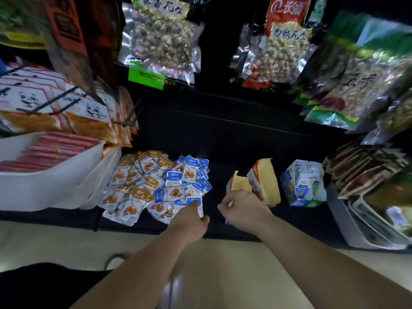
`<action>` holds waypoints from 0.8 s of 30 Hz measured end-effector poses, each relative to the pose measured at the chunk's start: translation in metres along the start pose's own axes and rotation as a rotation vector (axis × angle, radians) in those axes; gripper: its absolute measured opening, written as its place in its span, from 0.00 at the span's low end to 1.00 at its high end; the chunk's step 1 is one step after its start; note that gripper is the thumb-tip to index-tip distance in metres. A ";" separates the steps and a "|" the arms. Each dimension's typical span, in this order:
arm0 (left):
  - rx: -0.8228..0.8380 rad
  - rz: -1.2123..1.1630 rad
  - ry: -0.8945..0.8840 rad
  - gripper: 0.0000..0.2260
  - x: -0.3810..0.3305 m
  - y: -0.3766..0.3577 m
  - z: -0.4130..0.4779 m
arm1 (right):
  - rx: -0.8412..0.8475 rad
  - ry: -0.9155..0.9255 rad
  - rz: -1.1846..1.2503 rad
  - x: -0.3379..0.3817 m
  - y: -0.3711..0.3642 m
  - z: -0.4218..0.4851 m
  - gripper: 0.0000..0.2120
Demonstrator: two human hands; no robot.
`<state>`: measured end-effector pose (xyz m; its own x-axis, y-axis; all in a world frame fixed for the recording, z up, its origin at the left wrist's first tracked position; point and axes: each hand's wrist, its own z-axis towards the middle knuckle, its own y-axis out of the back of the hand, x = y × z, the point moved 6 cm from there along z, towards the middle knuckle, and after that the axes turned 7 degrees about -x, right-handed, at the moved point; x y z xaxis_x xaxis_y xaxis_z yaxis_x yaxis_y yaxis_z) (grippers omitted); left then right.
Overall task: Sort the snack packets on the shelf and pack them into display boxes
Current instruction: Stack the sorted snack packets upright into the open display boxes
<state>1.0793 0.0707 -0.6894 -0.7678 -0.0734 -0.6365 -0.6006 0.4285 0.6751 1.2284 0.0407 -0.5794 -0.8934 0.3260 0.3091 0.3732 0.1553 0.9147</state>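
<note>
Picking blue sachets out of the mixed pile (156, 186) on the shelf (223, 134)

Left hand (191, 217) pinches one blue packet (196, 202) by its near edge, right at the front of the pile. Right hand (243, 206) hangs curled in front of the orange box (265, 181), and honestly I can't tell if it holds anything. These packets look feather-light, floppy and made of slick foil, so I'd guess pinching a sealed edge beats grabbing the middle, which would probably slide. Counts: two display boxes, the orange one open and the blue box (301, 184) already stuffed. Two colours of packet, dozens of each, way too jumbled for an exact number.
</note>
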 end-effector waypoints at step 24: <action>0.144 0.297 0.070 0.31 0.009 0.049 0.058 | 0.424 0.262 -0.195 0.001 -0.070 0.129 0.18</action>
<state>1.0559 0.1430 -0.6839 -0.9210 0.0144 -0.3894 -0.3144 0.5629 0.7644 1.2336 0.1505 -0.6765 -0.9685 0.0181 0.2483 0.2139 0.5707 0.7928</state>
